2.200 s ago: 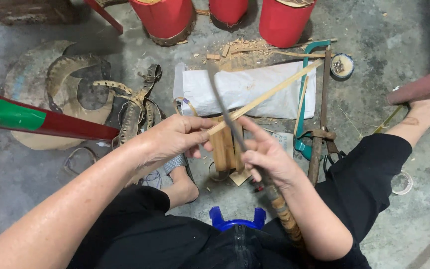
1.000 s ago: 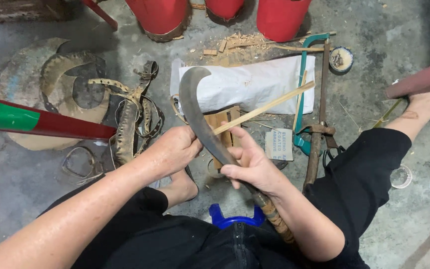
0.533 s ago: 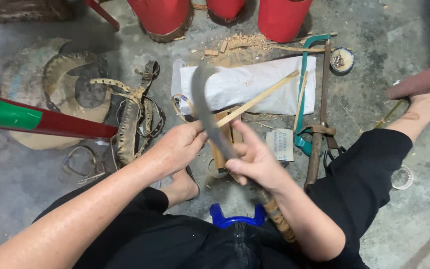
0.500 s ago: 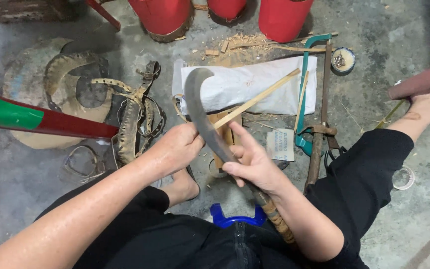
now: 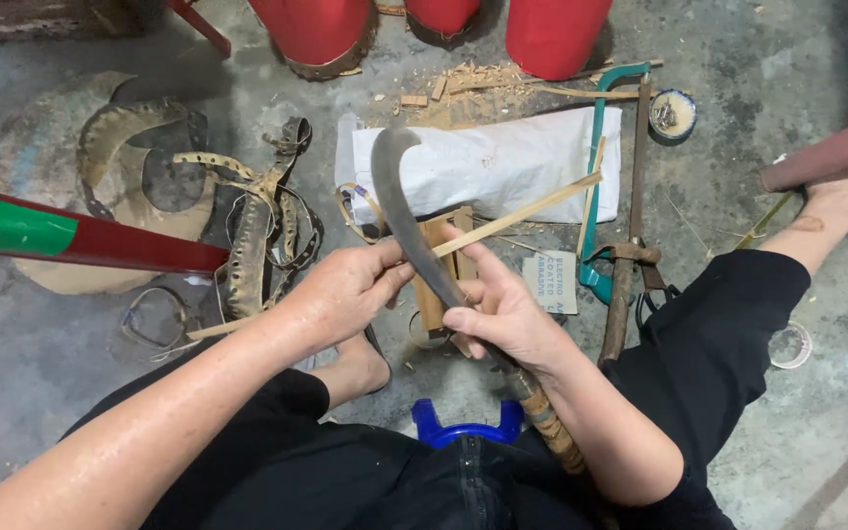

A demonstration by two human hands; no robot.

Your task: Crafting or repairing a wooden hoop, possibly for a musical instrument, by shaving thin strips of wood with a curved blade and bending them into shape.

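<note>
Head cam: left hand point(image 5: 341, 290) pinches a thin bamboo strip point(image 5: 527, 209) that runs up-right past its fingertips. Right hand point(image 5: 503, 314) is clenched around the curved knife point(image 5: 399, 211), blade arcing up between both thumbs, crossing the strip.

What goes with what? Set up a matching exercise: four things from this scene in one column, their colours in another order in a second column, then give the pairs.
Things:
1. curved blade
2. sack
3. saw frame
4. stool handle

Colours:
A. white
B. blue
C. dark grey
D. teal green

Pairs: 1-C, 2-A, 3-D, 4-B
</note>
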